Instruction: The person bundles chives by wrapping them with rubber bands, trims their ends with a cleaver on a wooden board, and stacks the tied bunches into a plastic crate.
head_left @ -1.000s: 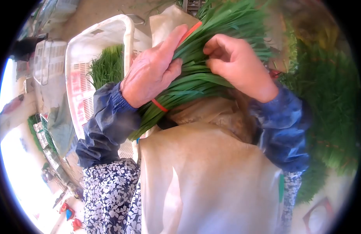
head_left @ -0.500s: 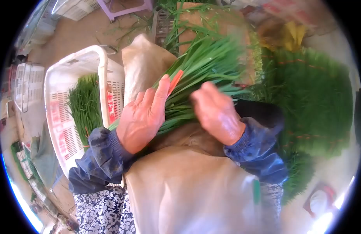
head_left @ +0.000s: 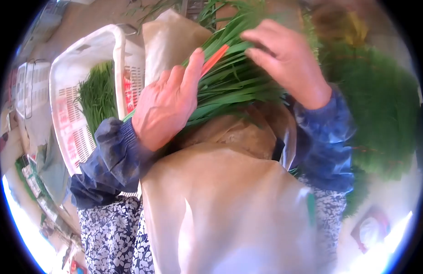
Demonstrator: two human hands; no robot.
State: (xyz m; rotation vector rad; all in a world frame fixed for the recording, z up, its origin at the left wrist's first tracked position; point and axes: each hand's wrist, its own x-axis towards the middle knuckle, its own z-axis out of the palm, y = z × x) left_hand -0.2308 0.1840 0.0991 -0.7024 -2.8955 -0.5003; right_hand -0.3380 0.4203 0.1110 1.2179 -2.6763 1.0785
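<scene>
A bunch of long flat green leaves, which look like garlic chives (head_left: 239, 89), lies over my lap with the tips fanned to the upper right. My left hand (head_left: 168, 102) is closed round its lower end. An orange-red strip (head_left: 215, 60) sticks out beside the left thumb, against the leaves; its other end is hidden by the hand. Over the upper right of the bunch is my right hand (head_left: 291, 59), thumb and fingers apart with nothing seen between them. Whether its fingertips touch the leaves I cannot tell.
A white plastic basket (head_left: 119, 59) holding more chives (head_left: 99, 96) stands to the left. Tied chives (head_left: 375, 114) are heaped on the right. A pale tan apron (head_left: 229, 196) covers my lap, and tan material (head_left: 170, 39) rises behind my left hand. Something yellow (head_left: 355, 29) sits at upper right.
My right hand has moved up and right over the leaves, and its fingers have spread from a closed, blurred shape. My left hand still grips the bunch. The view has shifted downward.
</scene>
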